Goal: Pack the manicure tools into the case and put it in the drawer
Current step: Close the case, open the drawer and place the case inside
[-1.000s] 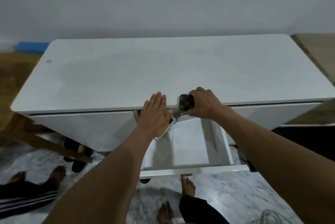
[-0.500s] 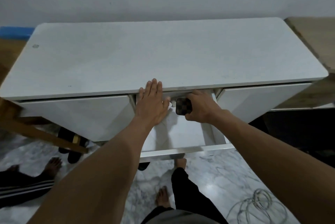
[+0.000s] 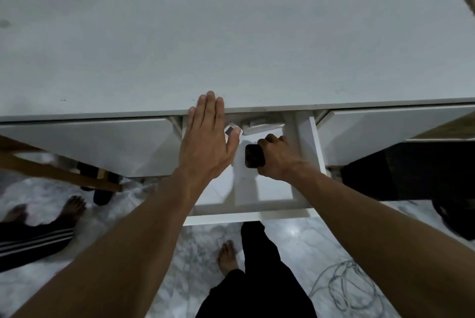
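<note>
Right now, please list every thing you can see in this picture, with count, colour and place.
table: one, white, fills the upper half of the view.
drawer: one, white, pulled open under the table's front edge, middle.
case: one, dark, over the open drawer, gripped by the right hand.
white object: one, at the drawer's back; what it is cannot be told.
small card-like object: one, white and dark, by the left thumb.
cable: one, pale, coiled on the marble floor, lower right.
another person's feet: two, bare, floor at left.
left hand: flat, fingers over the table edge.
right hand: closed on the case.
</note>
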### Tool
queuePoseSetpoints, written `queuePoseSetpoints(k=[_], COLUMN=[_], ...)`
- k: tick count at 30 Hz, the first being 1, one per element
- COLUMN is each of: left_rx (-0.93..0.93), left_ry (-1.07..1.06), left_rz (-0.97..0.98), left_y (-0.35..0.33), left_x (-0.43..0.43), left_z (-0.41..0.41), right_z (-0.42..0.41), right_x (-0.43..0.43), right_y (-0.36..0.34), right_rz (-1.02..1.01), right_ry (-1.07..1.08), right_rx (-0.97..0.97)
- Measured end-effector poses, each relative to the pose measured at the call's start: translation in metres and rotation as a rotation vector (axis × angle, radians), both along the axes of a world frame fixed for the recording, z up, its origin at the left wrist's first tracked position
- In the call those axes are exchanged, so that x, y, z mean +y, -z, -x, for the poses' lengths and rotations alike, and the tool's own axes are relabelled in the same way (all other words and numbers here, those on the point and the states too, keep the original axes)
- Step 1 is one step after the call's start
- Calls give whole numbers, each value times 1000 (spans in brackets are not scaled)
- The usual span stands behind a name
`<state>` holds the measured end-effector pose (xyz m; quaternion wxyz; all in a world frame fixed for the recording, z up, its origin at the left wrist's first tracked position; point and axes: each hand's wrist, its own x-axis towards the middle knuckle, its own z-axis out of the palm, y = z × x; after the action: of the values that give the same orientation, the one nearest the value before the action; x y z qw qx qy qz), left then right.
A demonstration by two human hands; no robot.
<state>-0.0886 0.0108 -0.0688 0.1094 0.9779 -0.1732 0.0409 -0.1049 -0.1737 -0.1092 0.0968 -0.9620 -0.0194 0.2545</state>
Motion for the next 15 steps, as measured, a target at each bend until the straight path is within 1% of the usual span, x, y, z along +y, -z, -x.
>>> queuePoseSetpoints(k=[8, 15], left_rx=[-113, -161], left_ry=[34, 58], left_rz=[-26, -19], left_y=[7, 10], left_x=[2, 3], left_z=[-2, -4], right_z=[-15, -20], right_x=[-1, 3], right_y=[29, 43], right_rz=[18, 17], right_ry=[-8, -30], right_rx=[75, 86])
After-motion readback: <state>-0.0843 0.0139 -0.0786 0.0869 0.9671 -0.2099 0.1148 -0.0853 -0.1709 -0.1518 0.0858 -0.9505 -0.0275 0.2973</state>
